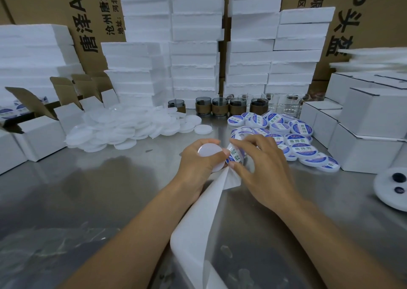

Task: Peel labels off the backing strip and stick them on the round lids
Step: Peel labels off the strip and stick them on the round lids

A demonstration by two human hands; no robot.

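Note:
My left hand (198, 163) grips a plain white round lid (209, 151) above the middle of the steel table, thumb across its edge. Right beside it, my right hand (262, 167) pinches a round blue-and-white label (234, 156) at the top of the white backing strip (198, 222). The strip hangs from the hands toward the near edge. The label lies against the lid's right side; whether it is stuck down I cannot tell. A heap of unlabelled white lids (132, 128) lies at the left. Labelled lids (293, 139) are piled at the right.
Steel table (88, 189) in front. Open cardboard boxes (44, 130) stand left, white boxes (363, 134) right. Several dark-lidded glass cups (220, 108) line the back, before tall foam stacks (193, 46). A white roll (394, 187) sits at the right edge.

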